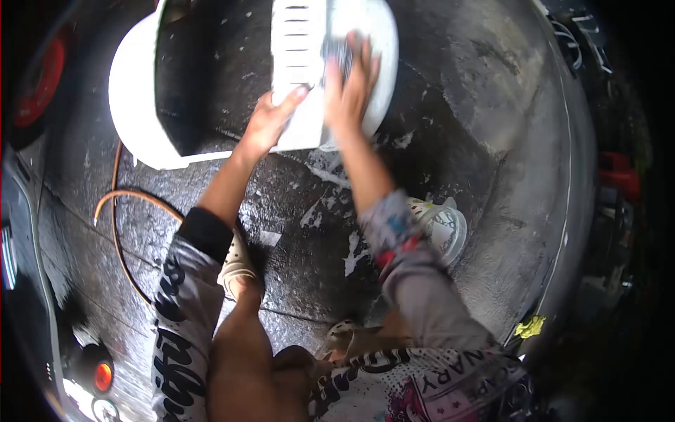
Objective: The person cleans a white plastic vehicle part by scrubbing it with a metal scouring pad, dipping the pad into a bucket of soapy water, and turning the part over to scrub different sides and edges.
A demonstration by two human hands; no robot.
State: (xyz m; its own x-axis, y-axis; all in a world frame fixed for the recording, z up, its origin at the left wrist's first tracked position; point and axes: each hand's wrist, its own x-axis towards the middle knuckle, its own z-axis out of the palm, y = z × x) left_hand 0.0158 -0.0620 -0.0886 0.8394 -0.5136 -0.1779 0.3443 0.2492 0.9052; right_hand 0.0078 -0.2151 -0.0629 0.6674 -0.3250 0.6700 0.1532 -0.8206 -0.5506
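Note:
A large white panel [133, 91] with curved ends, perhaps a vehicle body part, stands in front of me at the top of the view. A row of dark slots runs down its inner strip [295, 105]. My left hand [267, 123] grips that strip's inner edge, thumb lying on the white face and other fingers partly hidden. Over the panel's right side, my right hand [349, 91] presses a grey pad [340, 56] flat against the surface. Motion smears this hand and the pad, so the pad's exact kind does not show.
Wet, dark concrete floor [302, 232] lies under me. An orange hose [116, 232] curls at left. Near my right forearm stands a white bucket [444, 228]. A yellow cloth [531, 326] lies at lower right; a vehicle [31, 281] borders the left.

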